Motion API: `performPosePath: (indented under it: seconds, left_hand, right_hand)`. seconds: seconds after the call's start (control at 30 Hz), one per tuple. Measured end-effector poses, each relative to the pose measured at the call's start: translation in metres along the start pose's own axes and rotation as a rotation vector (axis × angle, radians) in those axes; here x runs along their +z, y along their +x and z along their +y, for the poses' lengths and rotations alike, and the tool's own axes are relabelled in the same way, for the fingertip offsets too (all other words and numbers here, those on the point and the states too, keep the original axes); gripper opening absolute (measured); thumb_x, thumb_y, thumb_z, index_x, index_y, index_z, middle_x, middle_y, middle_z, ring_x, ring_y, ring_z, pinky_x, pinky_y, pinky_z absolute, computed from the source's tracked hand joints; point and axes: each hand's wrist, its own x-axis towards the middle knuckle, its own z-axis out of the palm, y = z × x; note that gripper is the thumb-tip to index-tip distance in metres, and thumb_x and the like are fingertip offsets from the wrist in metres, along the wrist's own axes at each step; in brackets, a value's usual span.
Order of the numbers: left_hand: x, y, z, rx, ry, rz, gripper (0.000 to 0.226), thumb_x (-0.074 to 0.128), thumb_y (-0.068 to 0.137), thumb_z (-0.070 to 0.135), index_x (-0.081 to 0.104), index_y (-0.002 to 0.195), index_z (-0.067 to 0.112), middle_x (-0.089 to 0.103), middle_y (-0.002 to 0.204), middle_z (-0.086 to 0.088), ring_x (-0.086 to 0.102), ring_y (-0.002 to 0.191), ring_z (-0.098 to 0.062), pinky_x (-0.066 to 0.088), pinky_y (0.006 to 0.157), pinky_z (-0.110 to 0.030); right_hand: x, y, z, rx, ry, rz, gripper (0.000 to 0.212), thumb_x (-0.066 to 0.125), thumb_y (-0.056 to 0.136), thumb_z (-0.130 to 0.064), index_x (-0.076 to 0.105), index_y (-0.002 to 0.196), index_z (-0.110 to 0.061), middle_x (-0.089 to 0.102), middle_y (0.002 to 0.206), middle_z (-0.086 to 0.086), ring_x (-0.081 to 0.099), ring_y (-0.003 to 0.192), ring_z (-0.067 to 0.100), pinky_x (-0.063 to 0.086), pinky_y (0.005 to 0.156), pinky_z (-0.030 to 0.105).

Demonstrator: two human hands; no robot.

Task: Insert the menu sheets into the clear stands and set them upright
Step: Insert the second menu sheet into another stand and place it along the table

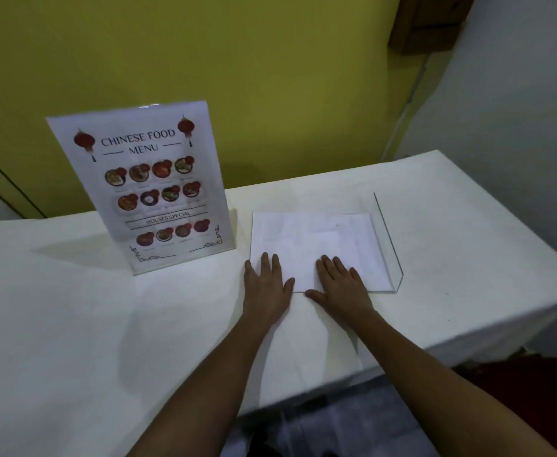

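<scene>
A clear stand (141, 192) holding a "Chinese Food Menu" sheet stands upright at the left of the table. To its right a second clear stand (390, 252) lies flat, its base plate sticking up at the right side. A white sheet (310, 235), blank side up, lies in or on that flat stand; which one I cannot tell. My left hand (265, 285) rests flat with fingers spread on the sheet's near left corner. My right hand (341, 286) presses flat on the sheet's near edge. Neither hand grips anything.
The table carries a white cloth (72, 324); its near edge runs below my forearms and its right edge drops off past the flat stand. A yellow wall rises behind the table, with a dark wooden box (432, 21) mounted at the upper right.
</scene>
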Motion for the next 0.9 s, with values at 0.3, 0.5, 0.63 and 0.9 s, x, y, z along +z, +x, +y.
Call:
performPosePath:
  seconds: [0.3, 0.5, 0.63, 0.9]
  left_hand:
    - [-0.016, 0.020, 0.009, -0.325, -0.436, 0.073, 0.057, 0.053, 0.089, 0.034, 0.039, 0.141, 0.015, 0.052, 0.138, -0.011, 0.045, 0.126, -0.038, 0.038, 0.105, -0.044]
    - [-0.032, 0.026, 0.010, -0.583, -0.674, 0.176, 0.048, 0.061, 0.084, 0.026, 0.049, 0.129, 0.016, 0.044, 0.135, -0.014, 0.047, 0.120, -0.041, 0.043, 0.097, -0.043]
    - [-0.042, 0.026, 0.015, -0.609, -0.706, 0.265, 0.037, 0.059, 0.087, 0.025, 0.055, 0.122, 0.013, 0.047, 0.131, -0.015, 0.052, 0.115, -0.040, 0.043, 0.098, -0.041]
    - [-0.091, 0.024, 0.033, -0.453, -0.955, 0.651, 0.026, 0.043, 0.098, 0.018, 0.059, 0.116, 0.011, 0.054, 0.118, -0.009, 0.051, 0.097, -0.015, 0.034, 0.080, -0.018]
  right_hand:
    - [-0.001, 0.006, -0.004, -0.021, -0.062, -0.031, 0.077, 0.029, 0.095, -0.056, 0.007, 0.149, -0.006, 0.008, 0.161, 0.012, 0.007, 0.147, 0.033, 0.018, 0.117, 0.047]
    - [-0.003, 0.003, -0.008, -0.022, -0.088, -0.039, 0.092, 0.030, 0.089, -0.067, 0.001, 0.149, -0.004, 0.003, 0.160, 0.017, 0.004, 0.147, 0.037, 0.007, 0.119, 0.049]
    - [-0.011, 0.004, -0.009, -0.009, -0.063, -0.042, 0.091, 0.040, 0.089, -0.062, 0.006, 0.149, -0.001, 0.008, 0.159, 0.019, 0.013, 0.145, 0.041, 0.020, 0.116, 0.047]
    - [-0.049, -0.006, 0.023, -0.336, -0.177, 0.358, 0.063, 0.071, 0.080, -0.031, 0.044, 0.133, -0.010, 0.065, 0.126, 0.011, 0.069, 0.097, 0.036, 0.059, 0.053, 0.042]
